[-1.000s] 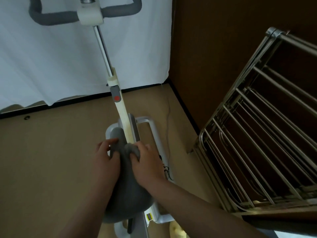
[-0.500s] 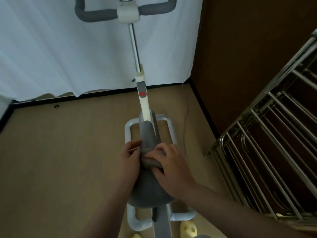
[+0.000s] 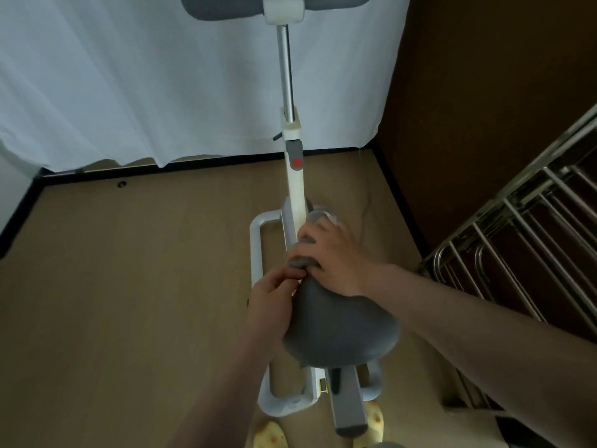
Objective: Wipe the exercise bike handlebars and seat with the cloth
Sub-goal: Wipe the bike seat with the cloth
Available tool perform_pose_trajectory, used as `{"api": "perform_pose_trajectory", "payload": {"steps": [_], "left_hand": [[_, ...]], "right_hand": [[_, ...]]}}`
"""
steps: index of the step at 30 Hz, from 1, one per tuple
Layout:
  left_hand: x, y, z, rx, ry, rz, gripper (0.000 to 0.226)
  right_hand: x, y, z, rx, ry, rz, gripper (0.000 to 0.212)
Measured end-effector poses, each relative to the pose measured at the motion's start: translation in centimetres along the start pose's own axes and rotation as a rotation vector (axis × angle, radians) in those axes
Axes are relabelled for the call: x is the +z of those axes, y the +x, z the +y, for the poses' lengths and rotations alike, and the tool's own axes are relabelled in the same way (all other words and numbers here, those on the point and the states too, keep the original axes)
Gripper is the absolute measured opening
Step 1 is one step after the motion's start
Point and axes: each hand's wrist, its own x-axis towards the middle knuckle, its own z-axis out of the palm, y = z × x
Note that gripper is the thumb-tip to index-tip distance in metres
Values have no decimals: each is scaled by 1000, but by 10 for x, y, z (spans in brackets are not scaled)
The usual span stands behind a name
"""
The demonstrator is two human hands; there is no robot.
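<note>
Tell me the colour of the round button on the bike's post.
Red: the button sits on a grey panel of the cream post, clearest in the head view.

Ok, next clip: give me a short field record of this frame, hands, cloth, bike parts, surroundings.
left hand: pinches cloth edge at seat nose
right hand: presses grey cloth on seat nose
seat: grey, wide rear part bare
handlebars: grey, untouched, far end of white post
surroundings: metal rack at right, white curtain behind

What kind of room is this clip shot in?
Probably a room in a home, not a gym: a lone exercise bike in a corner, a white curtain to the floor, and a folded metal drying rack against the brown wall.
</note>
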Motion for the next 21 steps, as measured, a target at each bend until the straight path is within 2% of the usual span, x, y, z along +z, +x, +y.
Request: {"api": "perform_pose_trajectory", "payload": {"steps": [2, 5, 8, 10, 17, 21], "left_hand": [[-4, -6, -5, 2, 38, -2, 32], [-12, -17, -14, -18, 26, -23, 32], [-27, -21, -21, -21, -71, -61, 30], [-33, -20, -24, -22, -108, -63, 29], [-34, -20, -32, 72, -61, -65, 29], [-24, -21, -24, 119, 6, -115, 16]], "right_hand": [[-10, 2, 11, 67, 74, -48, 33], [-13, 0, -4, 225, 64, 67, 32], [-5, -17, -45, 131, -45, -58, 29], [-6, -31, -64, 178, -2, -76, 29], [6, -70, -113, 349, 16, 122, 30], [12, -101, -109, 560, -20, 351, 32]]}}
